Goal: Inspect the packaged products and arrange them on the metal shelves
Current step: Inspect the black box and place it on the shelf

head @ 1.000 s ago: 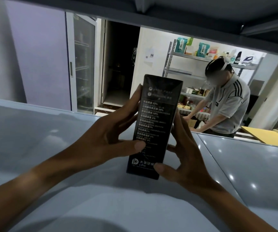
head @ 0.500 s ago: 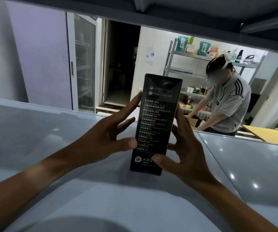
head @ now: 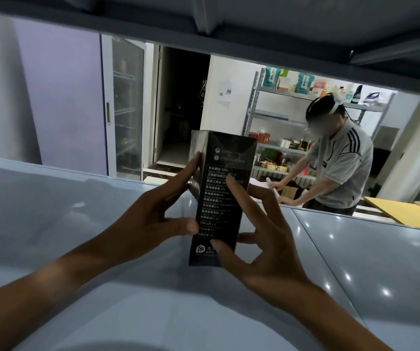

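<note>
A tall black box (head: 222, 171) with small white print stands upright on the grey metal shelf (head: 51, 224), its printed face toward me. My left hand (head: 153, 219) holds its left side, fingers along the edge and thumb on the front. My right hand (head: 262, 229) holds the right side, with its forefinger laid across the printed face and its thumb low on the front near the logo.
The underside of the shelf above (head: 229, 26) hangs close overhead. Past the shelf's back edge another person (head: 340, 163) leans at a counter before a stocked metal rack (head: 274, 122). A glass-door cabinet (head: 125, 105) stands back left, yellow boards (head: 406, 214) at right.
The box has turned slightly, so its left side face now shows. My right forefinger has come from behind the box onto its printed front.
</note>
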